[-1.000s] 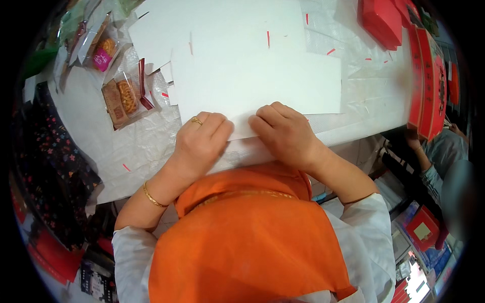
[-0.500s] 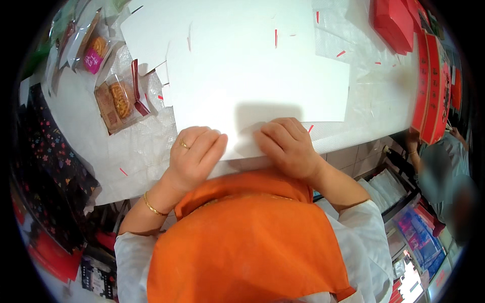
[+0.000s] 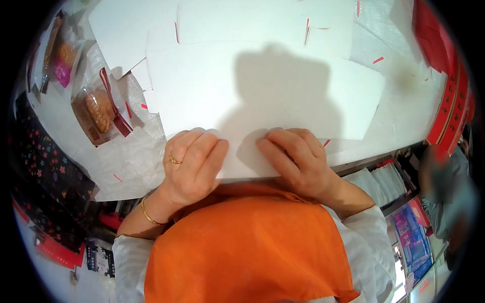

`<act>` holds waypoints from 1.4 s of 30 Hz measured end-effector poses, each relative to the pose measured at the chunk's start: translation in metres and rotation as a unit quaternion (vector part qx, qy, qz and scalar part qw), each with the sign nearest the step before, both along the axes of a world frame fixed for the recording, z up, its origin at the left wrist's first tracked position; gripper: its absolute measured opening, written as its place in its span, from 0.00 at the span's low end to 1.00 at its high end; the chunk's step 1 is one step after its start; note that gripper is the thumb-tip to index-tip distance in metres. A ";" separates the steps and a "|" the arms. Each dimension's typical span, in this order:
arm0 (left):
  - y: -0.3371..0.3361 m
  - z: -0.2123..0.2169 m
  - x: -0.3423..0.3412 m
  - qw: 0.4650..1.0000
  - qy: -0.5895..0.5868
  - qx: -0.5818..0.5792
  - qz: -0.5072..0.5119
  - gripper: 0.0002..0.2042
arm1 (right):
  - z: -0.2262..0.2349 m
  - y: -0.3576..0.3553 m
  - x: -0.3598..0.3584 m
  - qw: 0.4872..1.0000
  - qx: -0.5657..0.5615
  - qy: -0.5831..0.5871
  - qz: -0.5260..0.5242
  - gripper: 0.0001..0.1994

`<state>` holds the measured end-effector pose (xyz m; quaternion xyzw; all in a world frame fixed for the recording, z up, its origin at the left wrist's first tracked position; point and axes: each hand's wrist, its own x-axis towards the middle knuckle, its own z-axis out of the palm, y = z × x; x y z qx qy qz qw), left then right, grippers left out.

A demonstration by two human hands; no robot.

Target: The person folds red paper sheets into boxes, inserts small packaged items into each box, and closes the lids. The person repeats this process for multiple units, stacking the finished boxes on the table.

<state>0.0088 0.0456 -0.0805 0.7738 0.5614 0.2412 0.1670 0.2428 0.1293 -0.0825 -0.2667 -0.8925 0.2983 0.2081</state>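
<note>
Card sheet (image 3: 262, 91), white, flat, fills upper centre of frame; near edge overhangs table (image 3: 126, 161) edge toward person. Left hand (image 3: 192, 164) lies palm down on sheet's lower left edge, fingers nearly straight and together, pressing, gripping nothing; ring and bracelet visible. Right hand (image 3: 295, 159) on lower centre edge, fingers curled, tips pushing down, likely to crease or pin sheet. Wrapped pastry (image 3: 98, 113) at centre left, apart. Red boxes (image 3: 447, 96) along right rim.
</note>
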 end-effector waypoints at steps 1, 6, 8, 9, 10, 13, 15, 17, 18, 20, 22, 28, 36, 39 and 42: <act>0.003 0.001 0.000 1.000 0.002 0.000 -0.001 0.20 | 0.000 0.002 0.001 1.000 -0.003 -0.001 0.008 0.17; 0.012 0.006 -0.003 0.999 -0.028 0.004 -0.035 0.17 | 0.012 0.004 -0.005 0.999 -0.019 -0.025 0.025 0.20; 0.015 0.010 -0.003 0.999 -0.037 -0.006 -0.032 0.17 | 0.017 0.006 -0.007 0.999 -0.018 -0.038 0.022 0.20; 0.017 0.013 -0.002 0.999 -0.037 -0.014 -0.026 0.17 | 0.019 0.006 -0.009 0.999 -0.017 -0.044 0.020 0.20; 0.019 0.015 -0.002 0.999 -0.040 -0.022 -0.021 0.17 | 0.019 0.005 -0.009 0.999 -0.003 -0.052 0.011 0.18; 0.023 0.023 -0.005 0.995 -0.058 -0.075 0.006 0.18 | 0.021 0.005 -0.012 0.997 -0.001 -0.078 -0.009 0.14; 0.034 0.031 -0.007 0.991 -0.073 -0.115 0.008 0.17 | 0.032 0.013 -0.016 0.993 -0.055 -0.099 -0.014 0.14; 0.045 0.038 -0.009 0.982 -0.075 -0.172 0.010 0.16 | 0.042 0.026 -0.022 0.981 -0.118 -0.152 -0.014 0.10; 0.050 0.040 -0.010 0.976 -0.070 -0.207 0.010 0.16 | 0.045 0.032 -0.025 0.972 -0.150 -0.179 -0.014 0.09; 0.057 0.041 -0.011 0.968 -0.060 -0.243 0.003 0.13 | 0.048 0.042 -0.031 0.970 -0.161 -0.184 -0.004 0.07; 0.063 0.042 -0.011 0.970 -0.051 -0.238 -0.007 0.13 | 0.049 0.051 -0.036 0.964 -0.166 -0.209 0.017 0.05; 0.072 0.042 -0.010 0.975 0.003 -0.224 0.009 0.14 | 0.053 0.070 -0.057 0.925 -0.146 -0.334 0.104 0.03; 0.074 0.036 -0.009 0.984 0.072 -0.159 -0.046 0.16 | 0.070 0.085 -0.079 0.877 -0.141 -0.424 0.176 0.03; 0.067 0.030 -0.006 0.988 0.107 -0.100 -0.056 0.17 | 0.054 0.080 -0.064 0.902 -0.165 -0.380 0.124 0.08; 0.056 0.030 -0.005 0.991 0.106 -0.074 -0.043 0.18 | 0.070 0.066 -0.037 0.938 -0.222 -0.261 0.054 0.19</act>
